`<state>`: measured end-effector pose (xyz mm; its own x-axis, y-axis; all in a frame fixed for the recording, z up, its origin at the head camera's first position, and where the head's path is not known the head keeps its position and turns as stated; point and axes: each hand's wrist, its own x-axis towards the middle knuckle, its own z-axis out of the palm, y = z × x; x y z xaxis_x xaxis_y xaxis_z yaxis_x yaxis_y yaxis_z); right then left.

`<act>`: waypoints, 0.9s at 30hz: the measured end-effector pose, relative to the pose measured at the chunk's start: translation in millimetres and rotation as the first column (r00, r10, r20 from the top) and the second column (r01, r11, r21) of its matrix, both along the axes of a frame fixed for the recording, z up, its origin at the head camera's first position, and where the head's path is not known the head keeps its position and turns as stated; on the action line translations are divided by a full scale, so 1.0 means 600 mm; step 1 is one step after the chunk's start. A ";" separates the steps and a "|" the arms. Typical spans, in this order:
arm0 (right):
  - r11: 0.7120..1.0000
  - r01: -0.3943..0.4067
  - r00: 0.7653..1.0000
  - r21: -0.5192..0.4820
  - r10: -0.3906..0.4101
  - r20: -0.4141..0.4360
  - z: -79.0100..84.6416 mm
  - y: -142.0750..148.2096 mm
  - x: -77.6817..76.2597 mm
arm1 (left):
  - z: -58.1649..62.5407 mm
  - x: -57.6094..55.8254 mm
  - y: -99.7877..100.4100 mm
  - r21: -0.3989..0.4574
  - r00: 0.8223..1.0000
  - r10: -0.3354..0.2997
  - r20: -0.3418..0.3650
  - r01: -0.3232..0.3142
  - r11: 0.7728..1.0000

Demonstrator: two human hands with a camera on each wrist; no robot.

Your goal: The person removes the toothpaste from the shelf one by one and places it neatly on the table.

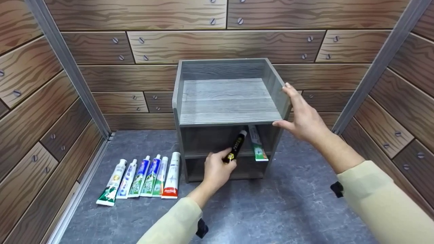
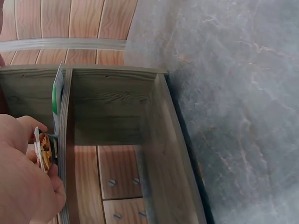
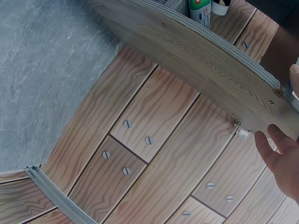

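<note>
My left hand (image 1: 217, 171) grips a black toothpaste tube (image 1: 238, 145) by its bottom end, with the white cap pointing into the cabinet's middle compartment. In the left wrist view the tube's flat end (image 2: 43, 151) shows between thumb and fingers. To its right, a green-and-white toothpaste tube (image 1: 259, 145) lies on the middle shelf, its end sticking out over the front edge. My right hand (image 1: 307, 118) rests against the right side panel of the grey wooden cabinet (image 1: 230, 101), thumb at the front edge. In the right wrist view its fingers (image 3: 266, 149) look extended outside the panel.
Left of the cabinet, several toothpaste tubes lie side by side on the grey marbled floor (image 1: 237, 217), the closest a white one with a red end (image 1: 173, 176). Wood-patterned walls (image 1: 223, 45) enclose the back and both sides. Below the middle shelf is a lower compartment (image 1: 195, 169).
</note>
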<state>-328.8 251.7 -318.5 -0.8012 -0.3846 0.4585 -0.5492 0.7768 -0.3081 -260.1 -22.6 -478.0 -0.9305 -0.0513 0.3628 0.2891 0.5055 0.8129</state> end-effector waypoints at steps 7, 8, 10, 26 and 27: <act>1.000 0.001 1.000 0.006 -0.002 0.004 0.000 0.001 -0.001 | -0.017 0.037 -0.016 0.015 0.999 -0.042 0.009 0.041 0.999; 1.000 0.000 1.000 0.006 0.000 0.003 0.000 0.001 -0.001 | -0.021 0.042 -0.019 0.011 0.999 -0.041 0.000 0.041 0.999; 1.000 -0.002 1.000 0.003 0.002 -0.002 -0.001 0.000 -0.001 | -0.029 0.052 -0.025 0.005 0.999 -0.040 -0.020 0.040 0.999; 1.000 -0.008 1.000 0.006 0.008 -0.008 -0.002 0.001 0.001 | -0.094 0.137 -0.099 -0.022 0.994 -0.040 -0.103 0.038 0.999; 1.000 -0.008 1.000 0.006 0.008 -0.008 -0.001 0.001 0.001 | -0.100 0.141 -0.105 -0.019 0.995 -0.035 -0.096 0.034 0.999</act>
<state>-328.3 252.0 -319.2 -0.7948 -0.3934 0.4621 -0.5573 0.7745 -0.2992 -175.6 -85.4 -538.1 -0.8920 -0.0130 0.4518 0.3835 0.5073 0.7717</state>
